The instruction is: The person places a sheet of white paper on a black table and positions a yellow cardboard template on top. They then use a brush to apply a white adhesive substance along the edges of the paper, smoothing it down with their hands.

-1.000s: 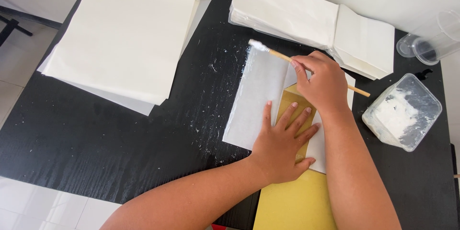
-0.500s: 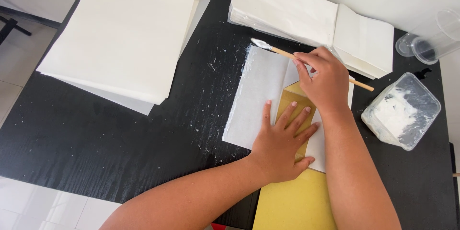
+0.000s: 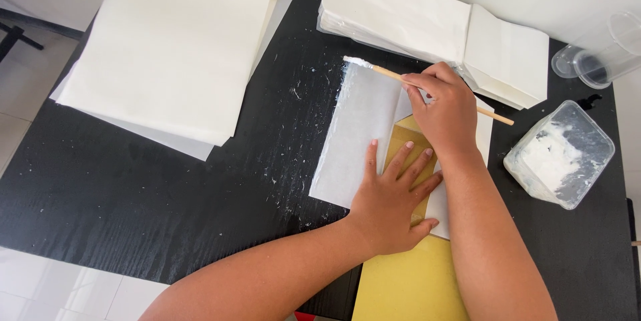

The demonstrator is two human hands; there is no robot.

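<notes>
Pressing left hand [image 3: 390, 197] flat, fingers spread, on white paper sheet [image 3: 360, 134] and yellow template [image 3: 407, 144] at black table [image 3: 167, 214] centre. Right hand [image 3: 444, 107] pinches wooden brush [image 3: 427, 89], bristle tip at sheet's far left corner (white paste there). Paste tub [image 3: 561, 154] sits right of wrist.

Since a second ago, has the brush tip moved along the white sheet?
Yes. The brush tip has slid from beside the folded paper stack toward the sheet's far-left corner, nearer the bare black table.
</notes>
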